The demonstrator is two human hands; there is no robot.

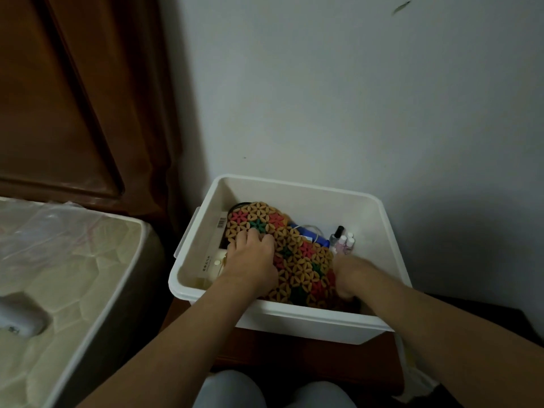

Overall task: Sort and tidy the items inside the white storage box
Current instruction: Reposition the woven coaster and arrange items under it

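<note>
Box: the white plastic storage box [294,316] sits on a dark wooden surface [294,360], pushed towards its far edge by the wall, with the mattress [67,275] just off the left edge.
Mat: the round beaded mat of tan, red and green flower-shaped pieces [297,260] lies tilted across the middle of the box, over the other items.
Left grip: my left hand [250,257] presses on top of the mat near its left side, fingers bent onto the beads; I can't tell whether they hook through it.
Right grip: my right hand [350,275] is down at the mat's near right edge, fingers hidden under or behind it, so I can't say how far it's closed or what it has.
Risk one: the small nail polish bottles [343,240] stand just beside the mat's right edge; swing the mat that way and I'd likely knock them over.
Risk two: a white cord [309,229] loops over the blue item [312,235] under the mat's far edge; lifting could snag it in the bead gaps.
Risk three: the flat white carton with a barcode [215,240] leans along the left wall and may slide if the mat drags.
Room: open floor of the box shows in the far right corner; straight up looks the freest way out.
</note>
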